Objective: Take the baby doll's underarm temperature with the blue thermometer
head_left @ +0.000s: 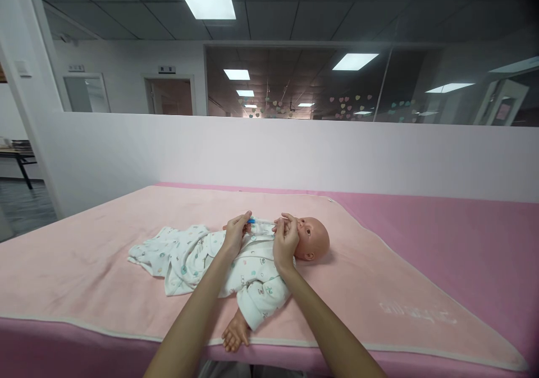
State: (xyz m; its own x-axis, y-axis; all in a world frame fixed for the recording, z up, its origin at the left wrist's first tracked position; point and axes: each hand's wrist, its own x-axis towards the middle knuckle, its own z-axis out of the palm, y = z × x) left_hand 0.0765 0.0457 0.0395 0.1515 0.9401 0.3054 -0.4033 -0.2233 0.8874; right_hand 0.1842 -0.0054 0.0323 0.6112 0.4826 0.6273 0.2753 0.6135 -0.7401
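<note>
A bald baby doll (314,238) lies on its back with its head to the right. It wears a white printed baby outfit (256,260), and one doll hand (236,331) rests palm down near the bed's front edge. Over the doll's chest, my left hand (238,233) is closed, with a small blue piece (251,221) showing at its fingertips; its kind cannot be made out. My right hand (286,242) is closed beside the doll's chin and collar, fingers pinched together. What it grips is hidden. Both hands are above the outfit's upper part, a short gap apart.
A peach-pink blanket (84,254) with a pale border covers much of the pink bed surface (463,237). Behind stands a low white wall (295,153) with glass above it. A dark-legged table (21,156) is at the far left.
</note>
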